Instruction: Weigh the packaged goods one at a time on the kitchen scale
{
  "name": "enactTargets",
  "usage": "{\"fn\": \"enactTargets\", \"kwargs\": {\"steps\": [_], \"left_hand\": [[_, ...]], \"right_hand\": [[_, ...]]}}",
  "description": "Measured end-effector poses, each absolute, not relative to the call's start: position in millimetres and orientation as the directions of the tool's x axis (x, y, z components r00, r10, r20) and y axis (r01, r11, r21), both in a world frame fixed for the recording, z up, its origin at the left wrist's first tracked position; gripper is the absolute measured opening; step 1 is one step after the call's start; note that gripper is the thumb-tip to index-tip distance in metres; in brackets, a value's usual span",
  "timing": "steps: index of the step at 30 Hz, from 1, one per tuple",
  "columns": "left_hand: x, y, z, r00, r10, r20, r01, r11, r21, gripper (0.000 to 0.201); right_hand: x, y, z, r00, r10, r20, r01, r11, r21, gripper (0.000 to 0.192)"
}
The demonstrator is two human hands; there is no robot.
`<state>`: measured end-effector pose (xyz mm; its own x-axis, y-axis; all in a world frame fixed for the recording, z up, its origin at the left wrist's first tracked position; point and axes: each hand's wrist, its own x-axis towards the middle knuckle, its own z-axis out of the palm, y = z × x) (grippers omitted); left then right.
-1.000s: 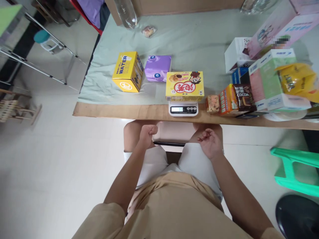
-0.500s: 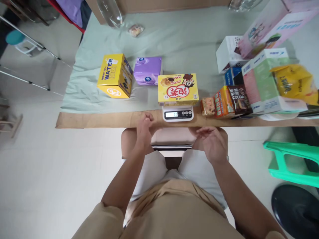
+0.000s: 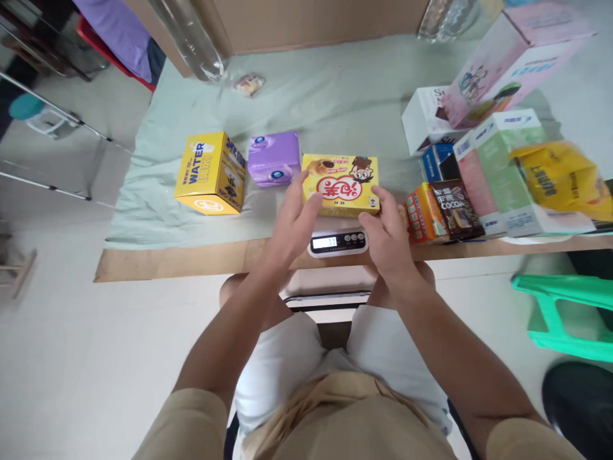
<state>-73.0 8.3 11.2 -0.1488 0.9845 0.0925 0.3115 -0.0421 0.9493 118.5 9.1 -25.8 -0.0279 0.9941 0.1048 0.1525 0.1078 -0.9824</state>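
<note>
A yellow snack box [image 3: 341,185] with a cartoon figure sits at the digital kitchen scale [image 3: 338,244], whose lit display appears to read 77. My left hand [image 3: 294,220] is at the box's left side, its thumb over the lower left corner and fingers along the edge. On the opposite side, my right hand [image 3: 387,233] closes around the lower right corner, thumb in front. Both hands grip the box between them. How far the box rests on the weighing plate is hidden. Left of it lies a purple tissue pack [image 3: 274,158], close to my left fingers.
A yellow WATER box [image 3: 211,172] stands at the left. On the right are an orange packet [image 3: 424,214], a brown cocoa packet [image 3: 457,209], a green-pink carton [image 3: 500,166] and a yellow bag [image 3: 560,179]. A green stool [image 3: 565,313] stands beside the table.
Both my hands have come up from the table's front edge to the two sides of the yellow snack box. The camera view has shifted; the scale's reading looks the same.
</note>
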Motion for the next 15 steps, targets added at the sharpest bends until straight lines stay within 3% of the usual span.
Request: {"fn": "enactTargets", "kwargs": {"steps": [5,9,15], "left_hand": [[-59.7,81.7,28.0,-0.039,0.971,0.236,0.458,-0.193,0.868,0.045],[-32.2,149.6,42.9,0.019,0.980,0.196,0.545,-0.175,0.820,0.021],[-1.4,231.7,6.0,0.108,0.981,0.160,0.557,-0.193,0.808,0.023]], "right_hand": [[108.4,22.3,-17.6,0.081,0.986,0.145,0.048,0.142,-0.989,0.055],[104.0,46.4,-18.2,0.129,0.984,0.118,-0.001,0.120,-0.993,0.052],[107.0,66.6,-24.4,0.147,0.989,0.026,-0.005,0.027,-1.000,0.051]]}}
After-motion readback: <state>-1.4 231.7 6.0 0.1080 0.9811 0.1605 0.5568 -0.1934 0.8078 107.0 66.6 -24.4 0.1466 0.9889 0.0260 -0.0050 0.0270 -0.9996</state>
